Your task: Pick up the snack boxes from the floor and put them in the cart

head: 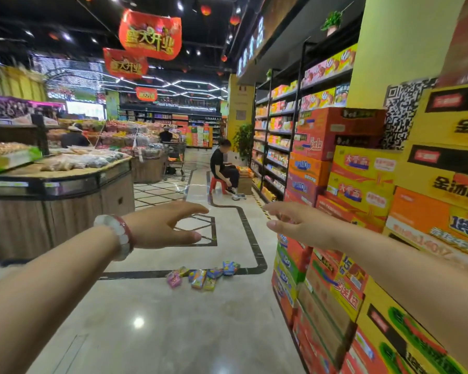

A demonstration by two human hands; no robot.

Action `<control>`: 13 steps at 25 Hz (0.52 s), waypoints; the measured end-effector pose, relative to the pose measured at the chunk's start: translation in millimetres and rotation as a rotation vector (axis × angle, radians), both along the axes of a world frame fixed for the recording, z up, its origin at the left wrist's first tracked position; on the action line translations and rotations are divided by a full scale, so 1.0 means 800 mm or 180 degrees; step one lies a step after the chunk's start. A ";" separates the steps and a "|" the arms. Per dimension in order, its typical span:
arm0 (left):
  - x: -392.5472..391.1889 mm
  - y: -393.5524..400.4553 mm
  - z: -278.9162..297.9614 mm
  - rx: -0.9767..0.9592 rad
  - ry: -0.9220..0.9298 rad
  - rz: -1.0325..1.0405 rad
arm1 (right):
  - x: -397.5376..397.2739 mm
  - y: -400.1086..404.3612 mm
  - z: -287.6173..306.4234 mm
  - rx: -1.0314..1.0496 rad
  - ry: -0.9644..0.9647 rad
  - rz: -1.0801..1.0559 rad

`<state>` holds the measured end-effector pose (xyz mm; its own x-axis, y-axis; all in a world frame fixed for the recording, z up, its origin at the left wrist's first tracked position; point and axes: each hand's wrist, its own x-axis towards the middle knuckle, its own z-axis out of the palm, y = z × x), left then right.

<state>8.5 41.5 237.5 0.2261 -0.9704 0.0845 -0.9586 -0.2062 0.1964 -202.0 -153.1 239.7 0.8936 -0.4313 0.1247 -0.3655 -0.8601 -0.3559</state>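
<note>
Several small colourful snack boxes (203,276) lie in a loose cluster on the shiny tiled floor a few steps ahead, by a dark inlaid floor line. My left hand (165,225), with a white and red bead bracelet on its wrist, is stretched forward with straight fingers and holds nothing. My right hand (297,222) reaches forward as well, fingers straight and spread, holding nothing. Both hands are up in the air, well above and short of the boxes. A metal shopping cart (176,157) stands far down the aisle.
Stacked orange and yellow cartons (362,184) line the right side, close to my right arm. A wooden produce counter (57,190) stands on the left. A person (223,168) sits on a red stool further down the aisle, beside the shelves (276,136).
</note>
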 end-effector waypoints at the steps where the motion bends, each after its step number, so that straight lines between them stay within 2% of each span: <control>1: 0.011 -0.010 -0.002 0.0028 -0.0005 -0.0077 | 0.013 -0.012 -0.003 -0.0006 0.0005 0.0029; 6: 0.084 -0.068 -0.006 0.0064 -0.0011 -0.0050 | 0.093 -0.085 -0.019 0.0153 -0.0014 -0.0002; 13: 0.236 -0.165 0.000 0.0180 -0.0036 0.0069 | 0.238 -0.184 -0.010 0.0300 -0.0219 -0.0141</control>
